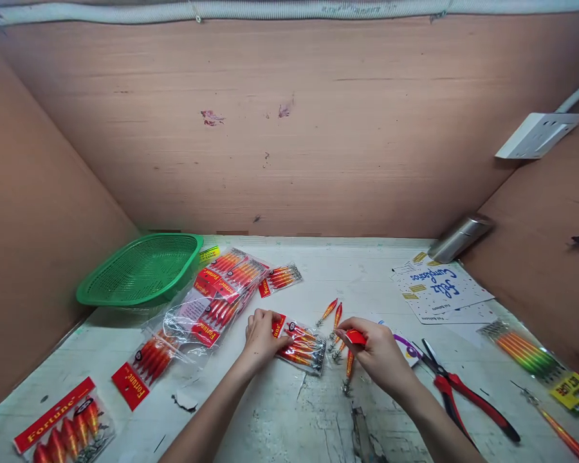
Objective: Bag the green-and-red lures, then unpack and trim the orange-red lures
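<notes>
My left hand (262, 339) grips the red-header end of a clear packet of orange-red fishing lures (303, 347), which lies on the white table. Its thumb presses on the header. My right hand (376, 350) is closed around a small red object (356, 337), mostly hidden by the fingers, so its kind is unclear. Between the hands lie several loose fishing lures (350, 365) with wiry hook crowns, close to the right fingertips. A smaller packet of lures (284, 278) rests behind the left hand.
On the left are a green plastic basket (139, 299), a large clear bag of lure packets (217, 296), and two more packets, one being a Fortune packet (62, 424). To the right lie red-handled pliers (448, 379), printed cards (444, 296), a metal cylinder (460, 238) and a yellow-green lure packet (535, 360).
</notes>
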The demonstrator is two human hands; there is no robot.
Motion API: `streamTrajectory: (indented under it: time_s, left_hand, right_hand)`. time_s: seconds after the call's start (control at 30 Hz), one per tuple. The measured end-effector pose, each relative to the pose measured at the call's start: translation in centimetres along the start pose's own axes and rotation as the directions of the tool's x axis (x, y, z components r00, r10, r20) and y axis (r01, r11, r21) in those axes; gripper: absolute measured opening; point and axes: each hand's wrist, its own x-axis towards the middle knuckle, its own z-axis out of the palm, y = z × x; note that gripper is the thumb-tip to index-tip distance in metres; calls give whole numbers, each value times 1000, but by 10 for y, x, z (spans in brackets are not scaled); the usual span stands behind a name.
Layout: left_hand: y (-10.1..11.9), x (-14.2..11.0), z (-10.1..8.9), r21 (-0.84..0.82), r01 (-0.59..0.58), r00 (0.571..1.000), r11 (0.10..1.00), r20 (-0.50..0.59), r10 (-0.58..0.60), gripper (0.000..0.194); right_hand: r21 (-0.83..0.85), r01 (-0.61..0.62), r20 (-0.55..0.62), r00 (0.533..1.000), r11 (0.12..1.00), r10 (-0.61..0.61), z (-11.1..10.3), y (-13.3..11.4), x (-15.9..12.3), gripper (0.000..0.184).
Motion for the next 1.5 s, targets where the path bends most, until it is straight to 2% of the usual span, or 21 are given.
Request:
streamTrajectory:
  time_s: [0.1,0.27,0.4,0.43,0.5,0.57,0.67,0.7,0.73,0.8,0.83,0.87,0.9,0.97,1.07,1.13,1.2,1.27,1.33,1.4,1.5]
  left_hand:
    - [2,3,-7,14,-58,997,998,42,57,56]
    - [3,6,-16,-51,-170,969,984,174,177,24]
    - [-4,-4,-11,-122,-185,964,975,171,204,36]
    - [-5,-8,-9,-130,-177,964,976,175,198,35]
    - [-6,-14,-8,-146,-175,961,974,189,201,18]
    - [-3,-23,-10,-171,-202,960,964,160,230,6]
    - [2,-41,-18,-213,-313,947,926,4,321,12]
    - [3,-48,-21,-216,-411,912,886,-95,400,17]
    - [4,-55,-24,-191,-531,844,826,-211,493,21]
    - [6,-68,-30,-48,-745,617,665,-428,660,21]
    - [7,-74,-32,42,-801,503,597,-493,710,19]
    - [8,-78,-34,116,-821,427,558,-524,737,16]
    - [9,-82,-36,169,-827,381,536,-532,756,14]
    - [11,-86,-39,215,-830,345,515,-529,776,12]
    - [12,-88,-40,222,-836,335,502,-520,786,14]
    - [11,-88,-41,250,-835,320,490,-504,802,16]
    - [9,-88,-42,319,-836,277,447,-458,844,18]
    - [7,-89,-43,394,-837,219,381,-396,892,19]
    - [4,-92,-41,427,-842,188,329,-340,921,22]
    - [1,-95,-37,401,-852,211,337,-326,921,26]
    - [-5,-98,-28,294,-868,277,400,-381,882,31]
  right_hand:
    - [-18,6,-1,1000,1000,-6,1,6,-1,27]
    - [-31,18,-24,1000,999,-19,1,10,-4,26]
    - [-83,109,14,994,991,-108,5,14,-7,21]
    - [-106,139,31,990,985,-136,8,16,-6,23]
    - [-138,182,44,983,973,-178,12,16,-5,30]
    - [-131,212,11,977,969,-212,12,12,-4,29]
    - [-76,285,-77,954,956,-291,0,-3,-5,20]
    - [-60,322,-93,941,945,-326,-5,-10,-6,18]
    - [-51,365,-101,924,930,-368,-11,-16,-7,16]
    - [-55,458,-99,882,887,-461,-21,-30,-11,17]
    - [-66,499,-92,859,864,-504,-25,-35,-13,17]
    - [-85,537,-89,835,839,-543,-28,-40,-15,18]
    - [-116,568,-87,812,815,-578,-29,-44,-17,18]
    - [-218,616,-90,759,757,-644,-30,-50,-20,15]
    - [-370,663,-68,680,651,-730,-27,-55,-22,13]
    - [-368,680,-54,665,634,-745,-23,-55,-22,20]
    - [-258,666,-77,708,700,-702,-21,-53,-23,22]
    - [-71,587,-91,801,806,-591,-19,-50,-25,19]
    - [109,431,-97,902,896,-421,-19,-47,-28,17]
    - [225,255,-141,963,940,-228,-19,-43,-31,18]
    - [358,96,-272,962,929,6,-15,-34,-31,23]
